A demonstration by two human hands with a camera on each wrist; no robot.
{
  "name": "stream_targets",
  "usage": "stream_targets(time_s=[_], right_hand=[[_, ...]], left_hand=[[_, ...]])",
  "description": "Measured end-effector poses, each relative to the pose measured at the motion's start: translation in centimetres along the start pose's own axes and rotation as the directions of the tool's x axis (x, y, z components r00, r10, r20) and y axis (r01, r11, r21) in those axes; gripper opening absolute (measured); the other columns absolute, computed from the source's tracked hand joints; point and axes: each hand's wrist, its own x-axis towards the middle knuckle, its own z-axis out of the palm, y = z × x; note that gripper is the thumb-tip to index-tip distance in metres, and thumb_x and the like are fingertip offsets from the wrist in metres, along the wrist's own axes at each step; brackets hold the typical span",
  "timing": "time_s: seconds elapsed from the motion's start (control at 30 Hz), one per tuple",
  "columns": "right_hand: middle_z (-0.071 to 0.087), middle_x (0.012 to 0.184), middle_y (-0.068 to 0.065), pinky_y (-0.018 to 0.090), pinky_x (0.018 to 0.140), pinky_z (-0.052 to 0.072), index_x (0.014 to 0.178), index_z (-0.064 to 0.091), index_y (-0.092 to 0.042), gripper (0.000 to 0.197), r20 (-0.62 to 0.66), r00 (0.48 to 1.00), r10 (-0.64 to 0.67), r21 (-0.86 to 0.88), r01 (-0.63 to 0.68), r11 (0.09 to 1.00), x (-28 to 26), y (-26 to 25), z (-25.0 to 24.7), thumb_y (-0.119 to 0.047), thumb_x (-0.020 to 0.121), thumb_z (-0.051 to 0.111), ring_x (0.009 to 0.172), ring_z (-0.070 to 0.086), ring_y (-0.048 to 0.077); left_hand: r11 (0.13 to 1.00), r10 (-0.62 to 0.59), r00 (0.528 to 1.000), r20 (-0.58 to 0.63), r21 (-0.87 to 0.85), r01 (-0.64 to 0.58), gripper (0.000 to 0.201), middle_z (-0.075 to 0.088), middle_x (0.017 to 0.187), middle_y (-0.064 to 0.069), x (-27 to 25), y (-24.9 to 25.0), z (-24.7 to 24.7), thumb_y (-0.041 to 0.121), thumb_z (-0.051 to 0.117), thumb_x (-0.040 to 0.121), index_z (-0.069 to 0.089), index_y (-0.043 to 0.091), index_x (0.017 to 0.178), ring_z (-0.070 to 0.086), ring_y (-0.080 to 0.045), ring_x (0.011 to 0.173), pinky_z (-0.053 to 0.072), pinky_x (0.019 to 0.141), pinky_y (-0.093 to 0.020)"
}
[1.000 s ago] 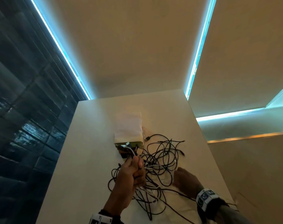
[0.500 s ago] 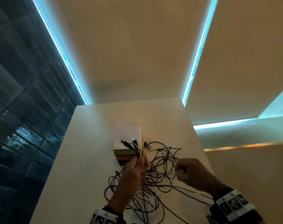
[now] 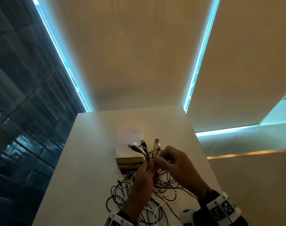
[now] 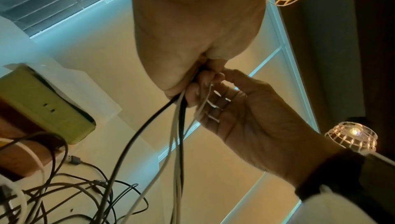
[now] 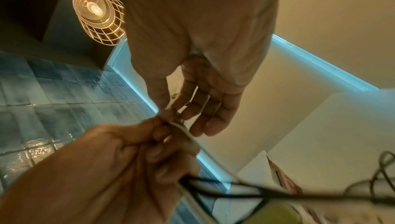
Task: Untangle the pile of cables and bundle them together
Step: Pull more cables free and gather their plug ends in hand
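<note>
A tangle of black and white cables [image 3: 139, 201] lies on the white table [image 3: 83, 160], near its front. My left hand [image 3: 148, 162] is raised above the pile and grips a bundle of several cable ends; their plugs [image 3: 143, 143] fan out above the fist. The gripped cables [image 4: 179, 126] hang down to the pile. My right hand [image 3: 158, 158] is right beside the left fist. Its thumb and forefinger [image 5: 171, 112] pinch a white cable [image 3: 157, 142] against the bundle, and its other fingers are stretched out.
A stack of flat boxes [image 3: 130, 150], white over green over brown, sits just behind the pile. The table's right edge [image 3: 202, 152] is near my right hand. A dark tiled wall [image 3: 24, 128] runs along the left. Wire pendant lamps [image 4: 352, 134] hang overhead.
My right hand has lifted off the pile and moved left to meet the left fist, bringing a white cable end. The left hand has risen a little with its bundle.
</note>
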Motion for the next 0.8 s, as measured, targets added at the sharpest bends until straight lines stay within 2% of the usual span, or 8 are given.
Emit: stream_targets(time_s=[0.07,0.17,0.3,0.43,0.5,0.57,0.67,0.8], right_hand=[[0.068,0.084,0.006,0.038,0.070,0.059,0.089,0.061,-0.018,0.014,0.074,0.997,0.037,0.034,-0.039,0.999,-0.4,0.6,0.7,-0.030,0.088,0.067,0.077,0.067,0.021],[0.070,0.089,0.008,0.031,0.073,0.058,0.097,0.060,-0.008,0.010,0.198,0.979,0.057,0.139,-0.085,0.987,-1.0,1.2,1.3,-0.014,0.090,0.065,0.081,0.071,0.019],[0.069,0.088,0.005,0.026,0.072,0.056,0.090,0.066,-0.014,0.005,0.143,0.990,0.007,0.089,-0.020,0.996,-1.0,2.0,1.7,-0.010,0.090,0.064,0.079,0.068,0.015],[0.068,0.082,0.007,0.035,0.070,0.057,0.083,0.069,-0.023,0.012,0.140,0.990,-0.017,0.061,0.009,0.998,-0.6,2.8,1.5,-0.014,0.089,0.065,0.076,0.066,0.023],[0.068,0.079,0.005,0.028,0.069,0.055,0.081,0.070,-0.019,0.012,0.168,0.986,-0.003,0.068,-0.009,0.998,-0.3,3.6,0.9,-0.010,0.089,0.065,0.073,0.065,0.017],[0.068,0.075,0.000,0.020,0.067,0.051,0.080,0.072,-0.014,0.011,0.176,0.984,0.020,0.026,-0.025,0.999,0.2,4.5,-0.2,-0.008,0.088,0.067,0.071,0.063,0.008],[0.068,0.067,-0.008,0.012,0.063,0.045,0.078,0.073,-0.011,0.011,0.129,0.987,0.098,-0.004,-0.099,0.995,0.5,6.1,-2.6,-0.006,0.086,0.069,0.065,0.059,-0.002],[0.060,0.055,-0.006,0.012,0.047,0.034,0.070,0.073,-0.011,0.016,-0.086,0.968,0.235,0.032,-0.233,0.972,0.3,9.1,-6.3,-0.006,0.085,0.069,0.049,0.042,0.000]], left_hand=[[0.998,-0.024,0.998,-0.061,-0.053,0.021,0.032,0.070,0.090,-0.001,0.1,-0.1,-0.6,0.044,0.040,0.098,0.065,0.024,0.101,0.068,-0.019,0.081,0.051,0.072,-0.024],[0.997,-0.042,0.994,-0.105,-0.062,0.036,0.040,0.068,0.087,-0.008,0.2,-0.2,-1.2,0.042,0.037,0.095,0.060,0.009,0.097,0.069,-0.021,0.083,0.054,0.071,-0.028],[0.998,-0.042,0.978,-0.205,-0.060,0.030,0.046,0.054,0.080,-0.011,0.2,-0.3,-1.2,0.052,0.040,0.087,0.061,0.011,0.092,0.054,-0.026,0.078,0.048,0.076,-0.041],[0.980,-0.006,0.966,-0.259,-0.192,-0.045,0.045,0.063,0.088,-0.018,0.2,0.3,-1.1,0.043,0.039,0.097,0.062,0.006,0.087,0.060,-0.036,0.091,0.047,0.087,-0.048],[0.933,-0.017,0.953,-0.303,-0.346,-0.094,0.036,0.052,0.068,-0.013,0.2,1.3,-0.9,0.030,0.037,0.100,0.052,0.005,0.079,0.058,-0.030,0.071,0.047,0.083,-0.045],[0.869,-0.015,0.946,-0.324,-0.472,-0.148,0.030,0.036,0.059,-0.003,0.3,1.9,-0.9,0.025,0.036,0.100,0.046,0.010,0.077,0.043,-0.019,0.054,0.045,0.071,-0.040],[0.829,-0.008,0.940,-0.341,-0.529,-0.185,0.030,0.029,0.058,0.001,0.0,2.3,-1.6,0.023,0.036,0.102,0.045,0.013,0.075,0.028,-0.014,0.051,0.032,0.055,-0.032],[0.836,0.038,0.938,-0.344,-0.503,-0.218,0.031,0.028,0.058,0.002,-0.6,3.3,-2.4,0.024,0.035,0.102,0.045,0.013,0.075,0.022,-0.013,0.052,0.023,0.049,-0.028]])
